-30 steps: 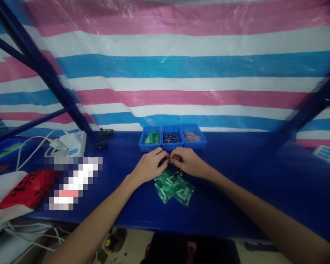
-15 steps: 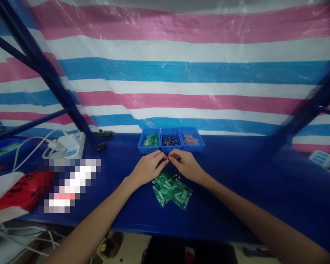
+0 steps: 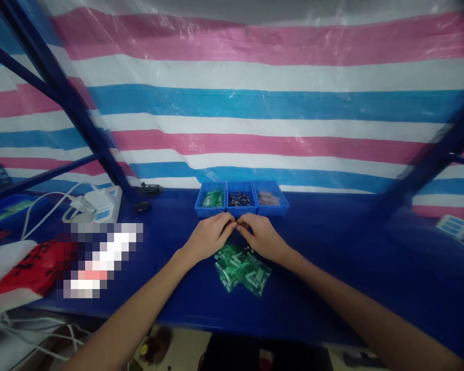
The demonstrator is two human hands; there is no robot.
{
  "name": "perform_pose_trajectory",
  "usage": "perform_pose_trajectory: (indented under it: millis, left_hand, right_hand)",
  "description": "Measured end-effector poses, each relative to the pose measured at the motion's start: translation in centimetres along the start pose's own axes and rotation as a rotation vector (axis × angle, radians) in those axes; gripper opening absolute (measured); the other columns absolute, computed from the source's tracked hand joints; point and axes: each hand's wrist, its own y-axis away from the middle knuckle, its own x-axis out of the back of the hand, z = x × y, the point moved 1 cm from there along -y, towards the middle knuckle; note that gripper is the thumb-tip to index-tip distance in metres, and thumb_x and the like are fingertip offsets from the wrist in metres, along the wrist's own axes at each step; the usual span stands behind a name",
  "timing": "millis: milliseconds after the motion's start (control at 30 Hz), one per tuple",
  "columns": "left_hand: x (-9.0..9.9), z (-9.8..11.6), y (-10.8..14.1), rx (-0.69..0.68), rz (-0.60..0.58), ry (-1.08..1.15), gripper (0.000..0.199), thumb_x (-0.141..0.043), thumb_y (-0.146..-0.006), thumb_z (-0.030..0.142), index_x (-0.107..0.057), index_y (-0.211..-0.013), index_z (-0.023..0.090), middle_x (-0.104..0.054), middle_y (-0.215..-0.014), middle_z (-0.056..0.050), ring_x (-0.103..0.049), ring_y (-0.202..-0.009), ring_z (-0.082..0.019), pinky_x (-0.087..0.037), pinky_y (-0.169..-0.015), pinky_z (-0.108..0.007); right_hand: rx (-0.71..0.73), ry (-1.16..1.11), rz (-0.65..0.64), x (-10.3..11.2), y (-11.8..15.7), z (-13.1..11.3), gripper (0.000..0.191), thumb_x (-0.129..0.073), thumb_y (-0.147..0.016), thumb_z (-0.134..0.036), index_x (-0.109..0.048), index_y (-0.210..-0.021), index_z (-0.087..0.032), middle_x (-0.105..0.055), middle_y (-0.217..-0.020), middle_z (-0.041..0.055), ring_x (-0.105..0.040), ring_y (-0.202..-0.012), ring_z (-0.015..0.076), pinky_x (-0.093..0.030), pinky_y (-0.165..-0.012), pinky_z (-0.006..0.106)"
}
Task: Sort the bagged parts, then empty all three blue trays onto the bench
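My left hand [image 3: 210,234] and my right hand [image 3: 261,237] meet fingertip to fingertip above the blue table [image 3: 170,293]. Both are closed in a pinch around something too small and too covered to make out. Just below them lie small green plastic bags [image 3: 242,269] with pale pieces inside. A few small dark parts [image 3: 249,249] show beside the bags, partly under my right hand. Beyond my fingers stand three blue bins: the left bin [image 3: 209,211] holds green bags, the middle bin [image 3: 241,210] small dark and metallic parts, the right bin [image 3: 272,210] pale brownish pieces.
At left are a white power strip [image 3: 114,203] with plugs and cables, a black object [image 3: 142,206], and a red and white bag [image 3: 34,268] beside a blurred-out patch. Blue frame posts rise on both sides. A striped sheet [image 3: 255,105] hangs behind. A pale blue-and-white packet [image 3: 458,229] lies far right.
The fingers of my right hand have curled and turned slightly inward, and the small piece glimpsed between the fingertips is now hidden. The bags and bins stay in place; the view shifts slightly.
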Motion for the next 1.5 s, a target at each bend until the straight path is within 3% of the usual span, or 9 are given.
perform_pose_trajectory:
  millis: [233,433,567,700,1067,1200,1367,1500]
  left_hand:
    - [-0.12,-0.19,0.08,-0.027,0.036,0.01,0.027,-0.048,-0.1,0.022,-0.053,-0.126,0.021,-0.068,-0.107,-0.006,-0.068,-0.088,-0.018,-0.053,-0.074,-0.029]
    - [-0.22,-0.58,0.13,-0.037,0.024,-0.003,0.016,-0.05,-0.101,0.024,-0.057,-0.116,0.02,-0.067,-0.101,-0.004,-0.065,-0.082,-0.016,-0.048,-0.068,-0.026]
    - [-0.31,-0.48,0.13,-0.053,-0.004,-0.002,0.014,-0.047,-0.104,0.026,-0.056,-0.112,0.02,-0.066,-0.104,-0.004,-0.064,-0.083,-0.016,-0.047,-0.072,-0.027]
    - [-0.5,-0.45,0.12,-0.054,-0.024,-0.007,0.019,-0.043,-0.106,0.032,-0.057,-0.106,0.019,-0.064,-0.098,-0.004,-0.063,-0.085,-0.017,-0.048,-0.075,-0.029]
    - [-0.67,-0.63,-0.02,-0.034,-0.019,-0.002,0.025,-0.039,-0.107,0.034,-0.059,-0.104,0.019,-0.065,-0.096,-0.004,-0.065,-0.086,-0.018,-0.048,-0.076,-0.029]
    - [-0.42,-0.39,-0.05,-0.008,0.004,0.02,0.024,-0.039,-0.107,0.033,-0.059,-0.104,0.02,-0.066,-0.095,-0.003,-0.065,-0.085,-0.018,-0.049,-0.076,-0.029]
    - [-0.26,-0.36,0.0,-0.023,0.103,0.058,0.02,-0.041,-0.106,0.024,-0.055,-0.12,0.021,-0.066,-0.11,-0.006,-0.065,-0.097,-0.019,-0.05,-0.083,-0.031]
    - [-0.33,-0.51,0.0,-0.048,0.074,0.026,0.02,-0.047,-0.103,0.024,-0.056,-0.121,0.021,-0.063,-0.107,-0.006,-0.063,-0.088,-0.017,-0.05,-0.075,-0.028]
  right_hand:
    - [-0.019,-0.012,0.014,-0.05,-0.01,-0.05,0.018,-0.055,-0.096,-0.015,-0.056,-0.078,-0.02,-0.06,-0.073,-0.0004,-0.057,-0.068,0.0161,-0.039,-0.065,0.028]
    - [0.018,0.008,0.004,-0.03,0.05,-0.39,0.023,-0.051,-0.1,-0.019,-0.053,-0.076,-0.02,-0.058,-0.073,0.0003,-0.055,-0.069,0.0163,-0.038,-0.065,0.029]
    - [0.009,0.05,0.031,0.07,0.19,-0.44,0.017,-0.053,-0.099,-0.021,-0.054,-0.082,-0.021,-0.06,-0.077,0.0013,-0.057,-0.073,0.0178,-0.04,-0.067,0.029]
    - [-0.001,0.026,0.046,0.19,0.22,-0.34,0.009,-0.052,-0.099,-0.018,-0.057,-0.092,-0.02,-0.064,-0.084,0.0029,-0.061,-0.079,0.0189,-0.043,-0.071,0.029]
    - [0.01,0.017,0.037,-0.04,0.11,0.05,0.015,-0.052,-0.097,-0.009,-0.062,-0.103,-0.018,-0.07,-0.097,0.0078,-0.066,-0.092,0.0221,-0.048,-0.081,0.031]
    - [-0.012,-0.001,0.019,-0.02,0.15,0.06,0.008,-0.057,-0.096,-0.013,-0.062,-0.095,-0.019,-0.07,-0.09,0.0052,-0.066,-0.085,0.0203,-0.046,-0.076,0.03]
    - [-0.052,-0.069,0.043,0.02,0.03,-0.18,0.01,-0.06,-0.094,-0.014,-0.061,-0.086,-0.018,-0.067,-0.078,0.001,-0.063,-0.072,0.0159,-0.043,-0.068,0.026]
    - [-0.078,-0.125,0.055,0.16,-0.08,-0.37,0.012,-0.059,-0.094,-0.014,-0.062,-0.084,-0.018,-0.065,-0.073,-0.0008,-0.059,-0.066,0.0139,-0.041,-0.064,0.025]
